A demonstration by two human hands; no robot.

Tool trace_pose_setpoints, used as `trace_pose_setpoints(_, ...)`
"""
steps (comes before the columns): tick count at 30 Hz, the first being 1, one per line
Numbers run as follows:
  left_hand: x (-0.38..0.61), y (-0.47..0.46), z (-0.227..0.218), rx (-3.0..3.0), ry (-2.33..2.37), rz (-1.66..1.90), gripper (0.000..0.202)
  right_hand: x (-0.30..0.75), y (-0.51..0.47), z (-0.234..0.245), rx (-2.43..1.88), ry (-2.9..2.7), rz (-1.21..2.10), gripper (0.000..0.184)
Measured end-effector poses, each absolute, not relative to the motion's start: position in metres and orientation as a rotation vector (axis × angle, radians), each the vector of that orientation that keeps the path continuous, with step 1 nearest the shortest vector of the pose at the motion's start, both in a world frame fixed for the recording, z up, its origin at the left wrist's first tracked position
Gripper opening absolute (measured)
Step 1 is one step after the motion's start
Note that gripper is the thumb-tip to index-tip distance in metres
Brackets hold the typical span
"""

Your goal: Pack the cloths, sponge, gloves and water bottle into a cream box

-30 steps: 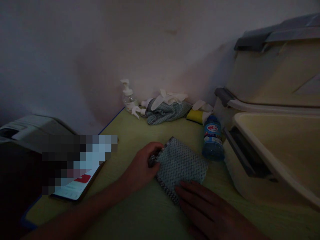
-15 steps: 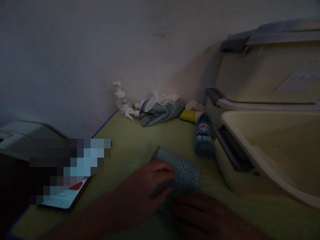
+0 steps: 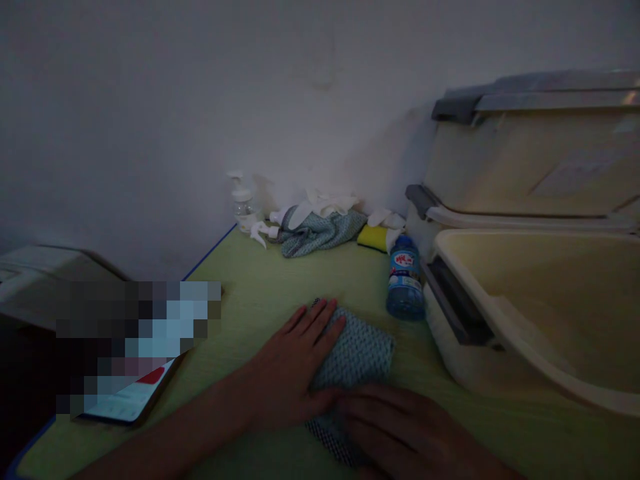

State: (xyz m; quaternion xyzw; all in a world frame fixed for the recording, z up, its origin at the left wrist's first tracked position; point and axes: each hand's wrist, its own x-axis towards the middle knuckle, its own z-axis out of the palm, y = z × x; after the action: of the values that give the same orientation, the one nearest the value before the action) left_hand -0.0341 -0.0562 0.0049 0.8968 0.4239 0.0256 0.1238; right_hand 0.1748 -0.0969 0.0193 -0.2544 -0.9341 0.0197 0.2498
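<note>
A folded grey-blue woven cloth (image 3: 363,350) with a dark checked edge lies on the green table in front of me. My left hand (image 3: 305,363) rests flat on its left side, fingers stretched out and somewhat apart. Across the cloth's near right part lies my right hand (image 3: 400,427), its fingers extended and pointing left. The two hands almost meet at the left thumb. Parts of the cloth are hidden under both hands.
A blue bottle (image 3: 405,279) stands beside the cream bin (image 3: 465,373) on the right. Along the wall are a pump bottle (image 3: 244,203), a crumpled cloth (image 3: 320,233) with white gloves (image 3: 327,201), and a yellow sponge (image 3: 373,237). A lit phone (image 3: 123,400) lies left.
My left hand's fingers, curled over the cloth before, have straightened and now lie flat on it. The right hand stays at nearly the same place. The view has brightened and tipped slightly.
</note>
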Motion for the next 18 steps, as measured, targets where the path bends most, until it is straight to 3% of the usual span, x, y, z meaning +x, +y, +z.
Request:
trace_pose_setpoints(7, -0.034, -0.058, 0.002, 2.643, 1.233, 0.057, 0.078, 0.180, -0.086, -0.007, -0.987, -2.580, -0.226, 0.048)
trace_pose_setpoints(18, -0.042, -0.054, 0.003, 2.646, 1.217, -0.004, 0.078, 0.183, -0.086, 0.010, -1.166, -2.393, -0.195, 0.019)
